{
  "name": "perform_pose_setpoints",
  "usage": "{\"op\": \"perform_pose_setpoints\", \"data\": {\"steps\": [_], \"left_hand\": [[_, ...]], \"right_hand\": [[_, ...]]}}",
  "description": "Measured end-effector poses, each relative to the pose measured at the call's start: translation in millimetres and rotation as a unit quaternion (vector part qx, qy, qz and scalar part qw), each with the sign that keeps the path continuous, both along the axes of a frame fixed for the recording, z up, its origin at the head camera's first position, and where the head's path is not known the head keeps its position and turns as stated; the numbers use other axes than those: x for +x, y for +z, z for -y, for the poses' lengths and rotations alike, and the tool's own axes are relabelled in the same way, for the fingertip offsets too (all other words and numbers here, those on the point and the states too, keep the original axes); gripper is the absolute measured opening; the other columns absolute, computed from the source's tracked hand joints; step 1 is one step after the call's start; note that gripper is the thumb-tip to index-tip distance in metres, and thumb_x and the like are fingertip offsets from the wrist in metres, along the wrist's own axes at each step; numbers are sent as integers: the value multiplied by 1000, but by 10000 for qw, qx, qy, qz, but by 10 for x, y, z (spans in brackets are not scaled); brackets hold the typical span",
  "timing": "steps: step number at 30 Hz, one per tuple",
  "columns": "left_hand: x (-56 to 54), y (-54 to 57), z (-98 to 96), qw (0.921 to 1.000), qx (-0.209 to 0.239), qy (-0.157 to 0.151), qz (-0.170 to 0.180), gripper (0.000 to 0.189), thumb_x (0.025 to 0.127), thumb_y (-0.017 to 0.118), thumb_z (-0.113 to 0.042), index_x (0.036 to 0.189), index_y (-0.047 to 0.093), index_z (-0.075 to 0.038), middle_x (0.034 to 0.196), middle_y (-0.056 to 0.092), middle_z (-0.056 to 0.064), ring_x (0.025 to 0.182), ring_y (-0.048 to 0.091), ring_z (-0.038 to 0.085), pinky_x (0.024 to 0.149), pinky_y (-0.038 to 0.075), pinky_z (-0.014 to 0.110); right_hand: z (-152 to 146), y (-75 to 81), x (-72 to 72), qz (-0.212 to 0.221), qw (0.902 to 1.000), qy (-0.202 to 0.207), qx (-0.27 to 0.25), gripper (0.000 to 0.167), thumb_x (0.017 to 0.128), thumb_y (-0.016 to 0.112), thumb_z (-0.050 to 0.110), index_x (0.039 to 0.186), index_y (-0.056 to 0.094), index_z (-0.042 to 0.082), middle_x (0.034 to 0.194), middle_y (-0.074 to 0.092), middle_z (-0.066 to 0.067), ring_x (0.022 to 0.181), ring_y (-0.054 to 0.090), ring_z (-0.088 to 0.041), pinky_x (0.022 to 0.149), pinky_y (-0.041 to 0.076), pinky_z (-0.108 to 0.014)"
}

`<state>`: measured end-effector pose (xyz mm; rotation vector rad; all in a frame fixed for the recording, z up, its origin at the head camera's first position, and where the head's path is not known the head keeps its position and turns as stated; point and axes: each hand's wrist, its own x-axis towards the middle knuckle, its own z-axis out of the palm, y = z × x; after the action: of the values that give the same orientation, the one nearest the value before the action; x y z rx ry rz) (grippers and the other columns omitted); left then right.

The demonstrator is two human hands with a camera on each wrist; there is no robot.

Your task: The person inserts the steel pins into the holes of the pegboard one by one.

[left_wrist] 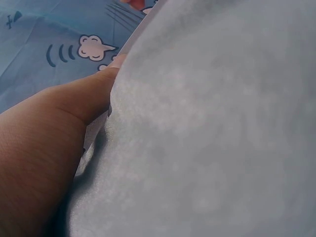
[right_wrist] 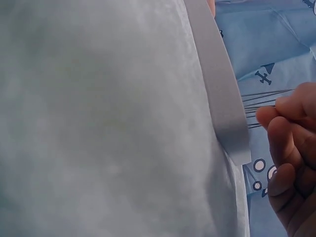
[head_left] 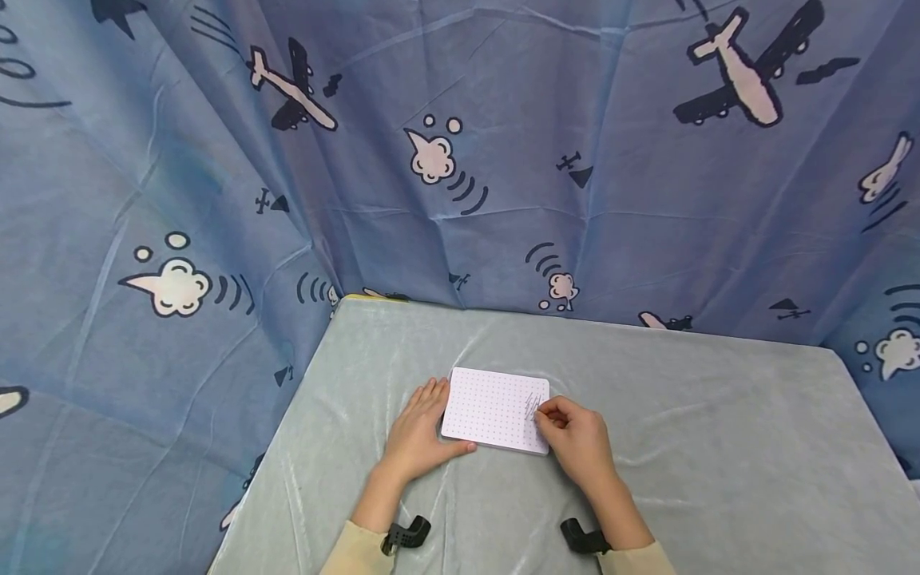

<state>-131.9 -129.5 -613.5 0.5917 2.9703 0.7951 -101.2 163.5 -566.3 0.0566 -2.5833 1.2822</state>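
A white board [head_left: 483,409] with a grid of small dots lies flat on the cloth-covered table. Several thin metal pins [head_left: 532,403] stand up from its right part. Along the left edge rests my left hand [head_left: 417,438], fingers straight, thumb against the front edge. In the left wrist view that thumb [left_wrist: 98,89] touches the board's side. My right hand [head_left: 578,444] is at the right edge, thumb and index finger pinching a pin among the others. The right wrist view shows the pins [right_wrist: 254,109] reaching from the board [right_wrist: 224,94] toward the fingertips [right_wrist: 266,117].
Grey plush cloth [head_left: 719,447] covers the table around the board. A blue curtain [head_left: 503,160] printed with planes and clouds hangs behind and at the left. Black wrist cameras [head_left: 584,537] sit at both cuffs.
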Motion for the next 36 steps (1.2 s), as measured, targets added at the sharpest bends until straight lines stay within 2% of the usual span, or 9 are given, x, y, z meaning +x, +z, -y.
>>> {"op": "perform_pose_setpoints", "data": {"steps": [9,21,30,36], "left_hand": [[-1,5,-4,10000,-12,-14,-39,123,81,84,-73,170,35,-2,176,35,12,167,21,24,138,13,37],[-26,41,-25,10000,43,-4,-71,122,82,84,-71,170,35,-2,175,35,13,167,22,25,138,13,37],[-18,14,-15,10000,50,-25,-16,124,81,84,-73,170,35,-2,175,35,13,167,21,25,138,13,37],[-1,-19,-4,10000,19,-18,-9,124,81,84,-73,170,35,-3,175,35,13,167,22,25,138,13,37]], "right_hand": [[1,-18,-10,-246,9993,106,247,14,87,85,2,85,79,15,73,70,9,63,59,-4,55,52,-22],[-14,15,-34,-265,9982,142,512,13,87,84,4,84,78,16,71,69,11,62,58,-5,56,51,-25],[6,38,0,129,9984,71,552,8,90,85,6,89,80,11,74,71,6,65,61,-7,57,53,-24],[-47,44,25,438,9978,65,498,4,91,86,8,93,82,8,80,75,3,71,65,-10,63,57,-27]]}}
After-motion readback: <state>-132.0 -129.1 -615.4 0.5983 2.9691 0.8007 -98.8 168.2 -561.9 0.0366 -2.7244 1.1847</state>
